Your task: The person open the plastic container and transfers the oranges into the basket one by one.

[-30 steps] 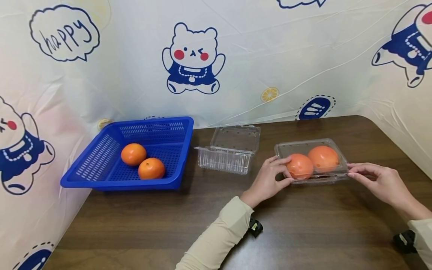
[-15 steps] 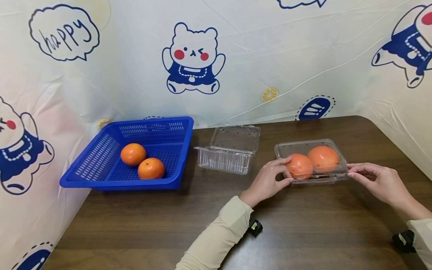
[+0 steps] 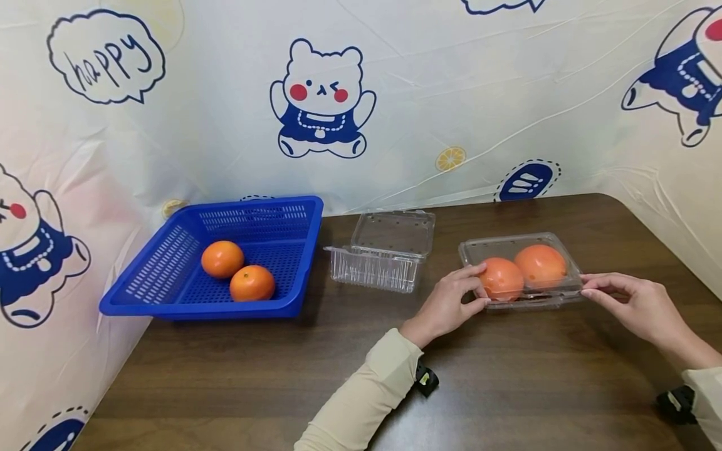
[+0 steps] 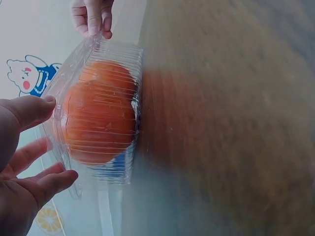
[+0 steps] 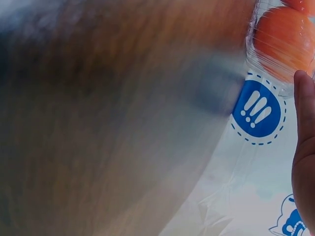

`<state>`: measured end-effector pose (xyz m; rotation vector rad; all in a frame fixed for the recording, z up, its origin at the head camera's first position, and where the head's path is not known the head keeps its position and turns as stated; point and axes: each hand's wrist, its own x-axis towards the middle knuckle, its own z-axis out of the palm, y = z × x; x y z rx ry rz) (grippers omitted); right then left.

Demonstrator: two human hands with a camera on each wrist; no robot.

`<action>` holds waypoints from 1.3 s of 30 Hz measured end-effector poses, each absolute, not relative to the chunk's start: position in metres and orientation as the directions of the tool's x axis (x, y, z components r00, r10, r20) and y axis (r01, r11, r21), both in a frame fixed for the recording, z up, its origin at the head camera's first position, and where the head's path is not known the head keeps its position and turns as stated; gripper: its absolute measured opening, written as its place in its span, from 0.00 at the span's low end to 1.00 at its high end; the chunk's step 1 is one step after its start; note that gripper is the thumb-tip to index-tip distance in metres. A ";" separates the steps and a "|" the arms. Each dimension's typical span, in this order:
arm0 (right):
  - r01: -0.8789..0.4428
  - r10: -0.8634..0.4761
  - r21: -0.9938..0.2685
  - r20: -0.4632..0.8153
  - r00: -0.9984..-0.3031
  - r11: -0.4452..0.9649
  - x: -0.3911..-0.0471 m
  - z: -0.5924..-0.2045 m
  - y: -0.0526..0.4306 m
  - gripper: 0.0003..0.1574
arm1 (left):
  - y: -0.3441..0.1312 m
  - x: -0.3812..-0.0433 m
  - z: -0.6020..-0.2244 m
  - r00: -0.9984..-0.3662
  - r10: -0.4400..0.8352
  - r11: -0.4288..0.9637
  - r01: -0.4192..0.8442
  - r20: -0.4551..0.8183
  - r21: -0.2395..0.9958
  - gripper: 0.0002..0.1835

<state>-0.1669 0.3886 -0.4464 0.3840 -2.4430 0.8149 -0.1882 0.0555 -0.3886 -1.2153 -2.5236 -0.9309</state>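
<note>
Holding clr box (image 3: 489, 248) w/ 2 oranges (image 3: 540, 266); L fingers (image 3: 469, 271) gripping edge; R fingers (image 3: 613, 281) pinching cnr

The left forearm (image 3: 361, 393), sleeved nearly to the wrist (image 3: 416, 332), slants forward and to the right; the left hand (image 3: 447, 305) grips with its thumb (image 3: 475, 305) and fingers (image 3: 467, 271) set apart. The right forearm (image 3: 699, 352) enters from the right side, angled inward, and the right hand (image 3: 644, 305) pinches between thumb and fingers. The two hands face each other.
</note>
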 end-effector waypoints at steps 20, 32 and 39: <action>-0.452 -0.133 -0.446 0.582 -0.802 0.773 -0.165 -0.438 0.386 0.23 | 0.056 -0.192 -0.384 -0.677 0.629 0.453 0.719 0.383 0.528 0.05; -0.434 -0.155 -0.455 0.531 -0.833 0.778 -0.161 -0.427 0.380 0.23 | 0.052 -0.193 -0.386 -0.672 0.639 0.471 0.727 0.375 0.500 0.04; -0.422 -0.152 -0.509 0.489 -0.859 0.750 -0.142 -0.392 0.354 0.09 | 0.050 -0.193 -0.386 -0.655 0.658 0.471 0.743 0.372 0.475 0.04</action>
